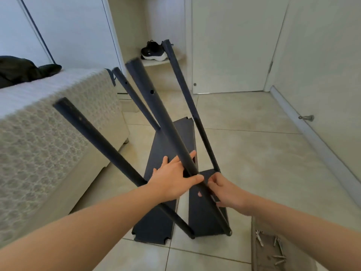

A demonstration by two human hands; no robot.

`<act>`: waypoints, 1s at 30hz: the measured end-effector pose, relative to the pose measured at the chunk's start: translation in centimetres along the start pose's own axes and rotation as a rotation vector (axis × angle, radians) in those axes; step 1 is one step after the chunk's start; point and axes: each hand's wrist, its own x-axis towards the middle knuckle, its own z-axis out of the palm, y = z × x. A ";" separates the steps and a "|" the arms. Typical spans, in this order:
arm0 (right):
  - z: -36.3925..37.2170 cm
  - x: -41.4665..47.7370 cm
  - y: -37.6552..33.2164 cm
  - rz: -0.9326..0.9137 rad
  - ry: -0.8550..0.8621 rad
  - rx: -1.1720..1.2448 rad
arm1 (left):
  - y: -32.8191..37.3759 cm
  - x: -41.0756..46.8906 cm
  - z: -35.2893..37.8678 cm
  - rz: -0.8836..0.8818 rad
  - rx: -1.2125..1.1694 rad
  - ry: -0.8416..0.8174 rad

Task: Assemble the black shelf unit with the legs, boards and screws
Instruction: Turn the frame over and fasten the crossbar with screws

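On the tiled floor (pixel 254 153) beside the bed (pixel 58 124), the black shelf unit (pixel 207 220) stands half-built, its legs (pixel 195 114) splaying up from the boards (pixel 156 225). Your left hand (pixel 173 180) clasps one leg (pixel 162 118) to steady it. Your right hand (pixel 226 192) curls beside it, and whether it grips anything I cannot tell. The screws (pixel 277 249) lie within reach at your right.

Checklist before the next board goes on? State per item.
1. Left hand gripping the middle leg: ok.
2. Four legs up from the bottom board: ok.
3. Spare board flat on the floor, near: ok.
4. Screws lying at the right: ok.
5. Right hand hold: cannot tell.
6. Legs parallel: cannot tell, wide lens.
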 end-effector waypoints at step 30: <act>9.8 8.5 2.0 -0.047 0.130 -0.160 | -17.5 -3.1 8.7 -0.256 -0.926 0.058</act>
